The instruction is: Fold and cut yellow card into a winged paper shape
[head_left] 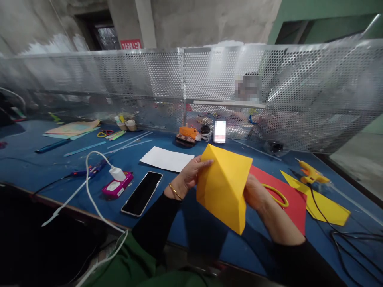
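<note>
A folded sheet of yellow paper (223, 183) is held up above the blue table, with a crease running down its middle. My left hand (191, 173) grips its left edge, the thumb lying on the near face and the other fingers behind. At the right edge, my right hand (255, 193) reaches behind the paper, which hides most of its fingers. Under and beside my right forearm lies red paper (295, 203) with a yellow scissor-like loop (278, 195) on it. White paper (164, 158) rests on the table beyond my left hand.
A phone (142, 194) and a magenta power socket (117, 185) with a white charger lie left. A yellow glue gun (312, 172), its black cord and a yellow sheet (324, 205) lie right. A perforated metal screen (149, 79) bounds the table's back.
</note>
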Demonstrator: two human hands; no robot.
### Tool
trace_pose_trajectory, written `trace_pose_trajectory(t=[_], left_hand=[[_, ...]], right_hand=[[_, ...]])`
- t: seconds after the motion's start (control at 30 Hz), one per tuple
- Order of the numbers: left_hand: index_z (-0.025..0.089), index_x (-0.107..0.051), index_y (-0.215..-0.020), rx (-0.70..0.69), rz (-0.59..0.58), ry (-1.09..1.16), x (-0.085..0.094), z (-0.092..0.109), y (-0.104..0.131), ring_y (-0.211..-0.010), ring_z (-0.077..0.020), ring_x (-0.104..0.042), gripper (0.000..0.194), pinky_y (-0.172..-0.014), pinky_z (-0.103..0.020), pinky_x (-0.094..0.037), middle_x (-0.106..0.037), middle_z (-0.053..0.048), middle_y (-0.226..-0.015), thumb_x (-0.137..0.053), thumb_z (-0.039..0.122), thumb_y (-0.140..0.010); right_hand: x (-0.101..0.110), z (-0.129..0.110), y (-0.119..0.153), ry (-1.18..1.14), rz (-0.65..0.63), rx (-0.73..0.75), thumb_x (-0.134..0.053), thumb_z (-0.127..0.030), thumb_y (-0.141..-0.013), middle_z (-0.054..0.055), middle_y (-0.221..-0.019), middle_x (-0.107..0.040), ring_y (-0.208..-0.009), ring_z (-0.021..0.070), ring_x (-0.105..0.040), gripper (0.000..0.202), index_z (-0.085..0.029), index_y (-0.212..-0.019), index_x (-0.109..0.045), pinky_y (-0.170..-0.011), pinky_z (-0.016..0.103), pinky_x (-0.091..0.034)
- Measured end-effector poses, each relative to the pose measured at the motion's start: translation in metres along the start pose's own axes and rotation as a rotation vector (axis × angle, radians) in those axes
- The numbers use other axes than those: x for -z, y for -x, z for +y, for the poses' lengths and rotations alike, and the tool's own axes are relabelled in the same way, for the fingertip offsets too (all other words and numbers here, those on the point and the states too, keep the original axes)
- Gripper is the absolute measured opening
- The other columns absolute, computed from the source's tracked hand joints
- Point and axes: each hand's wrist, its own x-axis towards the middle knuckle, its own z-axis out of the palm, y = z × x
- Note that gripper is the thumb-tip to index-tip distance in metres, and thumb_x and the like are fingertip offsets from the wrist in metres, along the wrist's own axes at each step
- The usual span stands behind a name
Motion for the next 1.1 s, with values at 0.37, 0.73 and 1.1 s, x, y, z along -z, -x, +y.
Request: trace_pose_trajectory(t=[0.37, 0.73, 1.1], left_hand=[[0.015, -0.071, -0.104, -0.182, 0.205, -0.063, 0.026, 0.023, -0.003, -0.096, -0.0259, -0.073, 0.044, -0.091, -0.039, -0.055, -0.077, -0.010, -0.103, -0.089, 0.024, -0.064], [0.017, -0.071, -0.102, -0.200, 0.226, -0.066, 0.024, 0.020, -0.005, -0.105, -0.0286, -0.070, 0.040, -0.095, -0.043, -0.053, -0.076, -0.009, -0.106, -0.086, 0.025, -0.066], [0.015, -0.070, -0.102, -0.111, 0.194, 0.003, 0.017, 0.007, -0.008, -0.117, -0.0321, -0.065, 0.035, -0.104, -0.047, -0.048, -0.076, -0.011, -0.108, -0.083, 0.024, -0.070]], right_hand=[[0.075, -0.011, -0.009, -0.165, 0.369, -0.074, -0.084, -0.040, -0.062, 0.000, -0.071, -0.071, -0.056, 0.0186, -0.065, 0.027, -0.026, -0.070, -0.062, -0.049, 0.032, -0.053], [0.067, -0.013, -0.004, -0.166, 0.369, -0.092, -0.082, -0.040, -0.069, 0.000, -0.075, -0.072, -0.058, 0.0193, -0.066, 0.025, -0.026, -0.079, -0.064, -0.049, 0.032, -0.053], [0.044, -0.015, -0.002, -0.146, 0.294, -0.137, -0.079, -0.045, -0.069, 0.004, -0.082, -0.076, -0.061, 0.0202, -0.069, 0.026, -0.026, -0.085, -0.069, -0.047, 0.030, -0.051]])
